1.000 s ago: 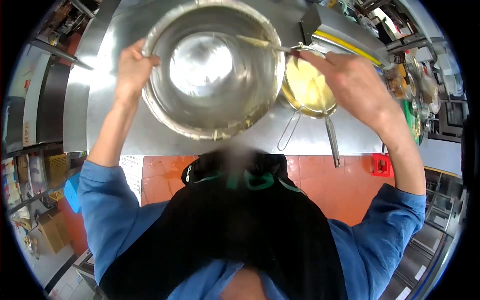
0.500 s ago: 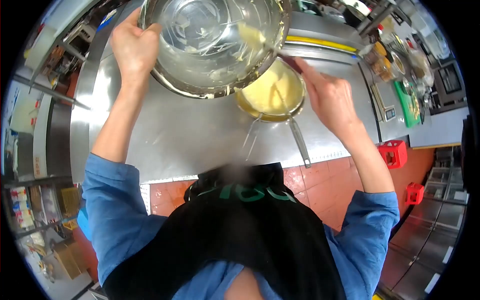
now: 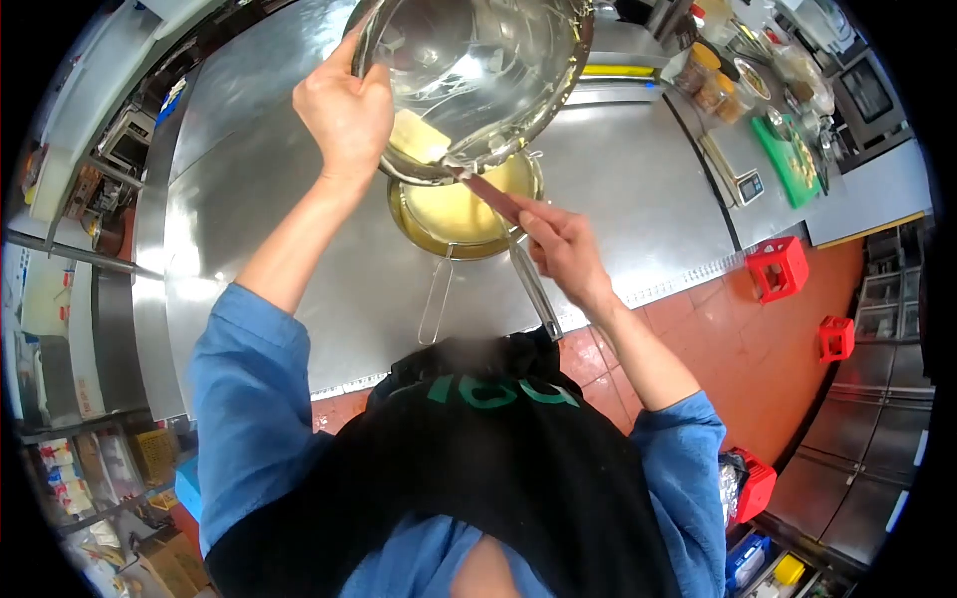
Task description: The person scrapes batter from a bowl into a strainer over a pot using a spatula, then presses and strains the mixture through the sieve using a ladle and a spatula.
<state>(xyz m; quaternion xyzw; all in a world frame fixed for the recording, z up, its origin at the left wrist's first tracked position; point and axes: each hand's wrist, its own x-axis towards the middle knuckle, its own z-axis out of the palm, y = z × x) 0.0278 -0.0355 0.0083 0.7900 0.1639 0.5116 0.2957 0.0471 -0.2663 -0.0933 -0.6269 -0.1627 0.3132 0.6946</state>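
My left hand [image 3: 346, 112] grips the rim of a large metal mixing bowl [image 3: 498, 75], tilted toward me above the table, its inner wall smeared with pale yellow batter. Closed around the reddish handle of a spatula [image 3: 490, 194], my right hand [image 3: 563, 249] holds the pale, batter-coated blade [image 3: 419, 138] inside the bowl near its lower left rim. Below the bowl, a sieve [image 3: 520, 289] with a long metal handle rests over a round vessel [image 3: 399, 214]. Yellow batter [image 3: 464, 211] fills it, partly hidden by the bowl and spatula.
The steel table [image 3: 618, 179] extends around the vessel. To the right are a small scale [image 3: 748, 187], a green cutting board [image 3: 793, 164] with chopped pieces on it, and jars with orange lids [image 3: 705, 58]. Red stools [image 3: 778, 269] stand on the tiled floor.
The spatula has swung from the bowl's right side to its lower left wall. The bowl is tipped more steeply. My right hand has come lower and left in view.
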